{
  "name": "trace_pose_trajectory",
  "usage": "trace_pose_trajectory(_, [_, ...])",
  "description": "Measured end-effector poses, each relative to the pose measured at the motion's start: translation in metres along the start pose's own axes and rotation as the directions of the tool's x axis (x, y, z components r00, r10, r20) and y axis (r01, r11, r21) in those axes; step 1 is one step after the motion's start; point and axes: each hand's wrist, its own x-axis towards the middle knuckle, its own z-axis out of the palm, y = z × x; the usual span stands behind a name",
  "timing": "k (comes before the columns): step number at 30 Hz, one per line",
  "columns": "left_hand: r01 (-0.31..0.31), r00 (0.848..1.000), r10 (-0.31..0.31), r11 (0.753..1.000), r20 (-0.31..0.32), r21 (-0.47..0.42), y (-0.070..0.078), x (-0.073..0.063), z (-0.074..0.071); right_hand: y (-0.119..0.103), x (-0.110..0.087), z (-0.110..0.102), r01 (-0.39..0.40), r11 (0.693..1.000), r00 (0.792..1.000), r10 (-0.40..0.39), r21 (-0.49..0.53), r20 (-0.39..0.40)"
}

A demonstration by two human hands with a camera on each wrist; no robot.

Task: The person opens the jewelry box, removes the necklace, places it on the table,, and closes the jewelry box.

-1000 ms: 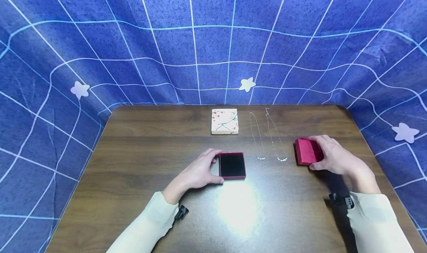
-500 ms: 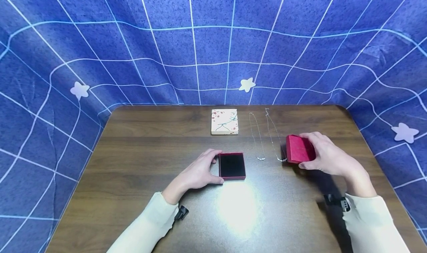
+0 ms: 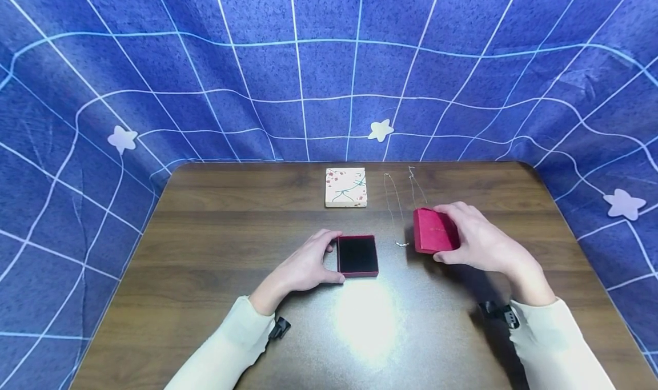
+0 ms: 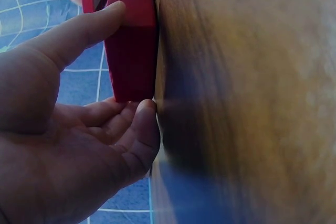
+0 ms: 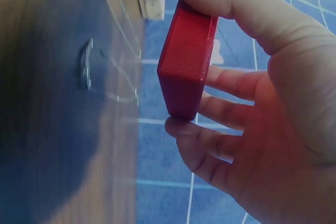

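On the table, my left hand [image 3: 307, 264] grips the left side of a red jewelry box base [image 3: 357, 256] with a black insert, thumb on the near side and fingers at the far corner. My right hand [image 3: 480, 238] holds the box's red lid [image 3: 434, 230] by its edges, raised above the tabletop in the right wrist view. That lid hides the lower part of one silver necklace [image 3: 411, 175]. Between lid and base lies another silver necklace [image 3: 402, 244], its thin chain stretched toward the back and its small pendant at the front.
A white square box [image 3: 346, 188] with a floral print stands at the back middle of the wooden table [image 3: 231, 218]. Behind the table hangs a blue curtain [image 3: 329, 70] with white lines and stars. Light glares off the tabletop in front of the base.
My right hand has moved left with the red lid, from the right of the necklaces to over the right one. My left hand and the box base have stayed put.
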Motion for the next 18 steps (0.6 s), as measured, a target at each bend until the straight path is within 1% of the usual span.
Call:
trace_pose_trajectory(8, [0.009,1.000,-0.009,1.000,0.003,0.002,0.000,0.001,0.000,-0.021,0.015,0.013,0.019,1.000,0.999,-0.019,0.010,0.026])
trace_pose_trajectory(18, [0.011,1.000,-0.011,1.000,0.010,-0.006,-0.001,0.001,0.000,-0.041,0.028,0.031,0.075,0.997,0.997,-0.075,0.031,0.020])
